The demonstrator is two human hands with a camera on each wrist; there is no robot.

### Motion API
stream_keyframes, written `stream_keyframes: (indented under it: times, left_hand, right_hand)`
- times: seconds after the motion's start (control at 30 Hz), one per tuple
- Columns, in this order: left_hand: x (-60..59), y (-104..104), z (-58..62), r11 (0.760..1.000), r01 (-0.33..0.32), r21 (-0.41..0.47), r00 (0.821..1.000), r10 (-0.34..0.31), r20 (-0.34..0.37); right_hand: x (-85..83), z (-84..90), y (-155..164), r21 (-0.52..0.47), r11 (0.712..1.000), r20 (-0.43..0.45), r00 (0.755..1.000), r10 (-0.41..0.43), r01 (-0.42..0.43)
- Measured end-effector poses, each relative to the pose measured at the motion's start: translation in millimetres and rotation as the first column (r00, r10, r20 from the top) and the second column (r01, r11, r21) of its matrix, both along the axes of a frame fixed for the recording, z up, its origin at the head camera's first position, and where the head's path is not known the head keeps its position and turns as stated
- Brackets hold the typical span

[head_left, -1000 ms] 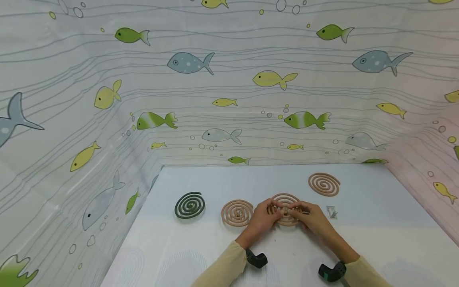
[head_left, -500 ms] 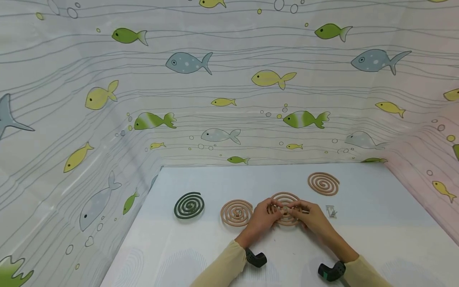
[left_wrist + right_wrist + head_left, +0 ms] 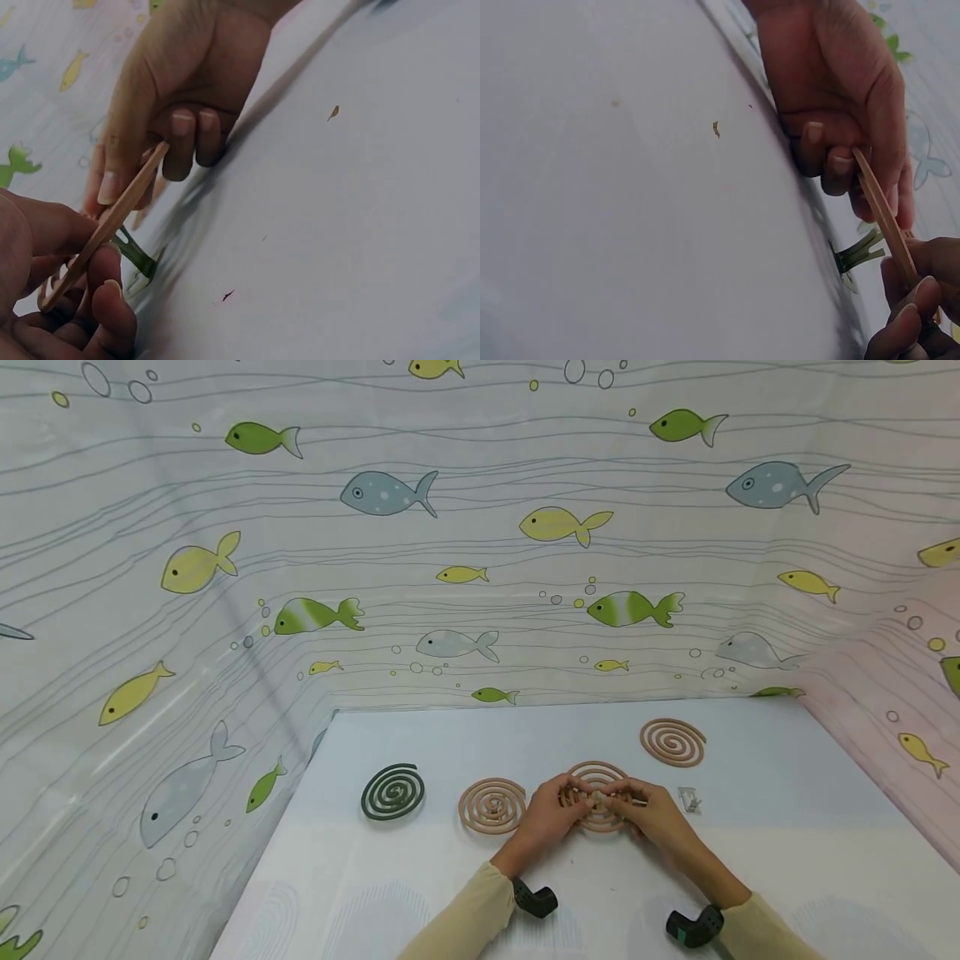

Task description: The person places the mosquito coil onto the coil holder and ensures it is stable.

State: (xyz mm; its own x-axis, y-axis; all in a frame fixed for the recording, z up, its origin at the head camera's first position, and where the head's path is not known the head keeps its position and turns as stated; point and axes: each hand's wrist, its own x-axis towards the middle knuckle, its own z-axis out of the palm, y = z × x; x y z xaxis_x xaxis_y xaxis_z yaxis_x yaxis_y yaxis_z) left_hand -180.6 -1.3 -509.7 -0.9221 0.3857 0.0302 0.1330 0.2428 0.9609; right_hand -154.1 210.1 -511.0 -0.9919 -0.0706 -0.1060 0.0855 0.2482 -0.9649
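A brown spiral mosquito coil (image 3: 600, 828) is held between both hands at the middle right of the table. My left hand (image 3: 551, 817) grips its left side, and my right hand (image 3: 654, 812) its right side. The thumbs and fingers of both meet near the coil's centre. In the left wrist view the coil (image 3: 124, 206) is seen edge-on, tilted, raised off the table. Below it stands a small stand (image 3: 139, 260) with thin prongs, which looks green here; the right wrist view shows the same stand (image 3: 857, 253). Fingers hide how coil and stand join.
Another brown coil (image 3: 480, 785) with a small piece at its centre lies left of the hands. Further left is a dark green coil (image 3: 367, 795). One more brown coil (image 3: 672, 766) lies back right, near a small metal piece (image 3: 689, 800). A fish-print sheet (image 3: 517, 602) surrounds the white table (image 3: 300, 852).
The head view has shifted slightly, with the surroundings sliding a little to the left. Both hands keep almost the same hold on the coil.
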Motion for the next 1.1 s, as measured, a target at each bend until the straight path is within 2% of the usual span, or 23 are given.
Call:
stream_keyframes:
  times: [0.17,0.43,0.63,0.77,1.1]
  left_hand:
    - [0.7,-1,0.1,1.0,-0.01,-0.006,1.0,0.01,-0.014]
    - [1.2,-6,-2.9,0.999,0.003,0.034,1.0,-0.003,-0.001]
    - [1.6,-8,-7.1,0.999,-0.013,0.044,0.999,0.014,-0.031]
    - [1.9,-9,-8.0,0.998,0.0,0.057,1.0,0.001,-0.03]
    - [3.2,-11,-6.7,0.997,0.003,0.076,1.0,-0.001,-0.028]
  right_hand:
    - [1.4,0.9,-1,-0.008,1.0,0.006,1.0,0.001,0.0]
    - [1.0,-0.6,-5,0.001,1.0,0.009,1.0,0.001,-0.001]
    - [0.8,0.1,-8,-0.004,1.0,0.025,1.0,0.006,-0.006]
    - [0.9,0.8,-9,0.002,1.0,0.036,0.999,0.003,-0.003]
    - [0.1,0.8,-13,0.018,1.0,0.009,1.0,-0.001,0.001]
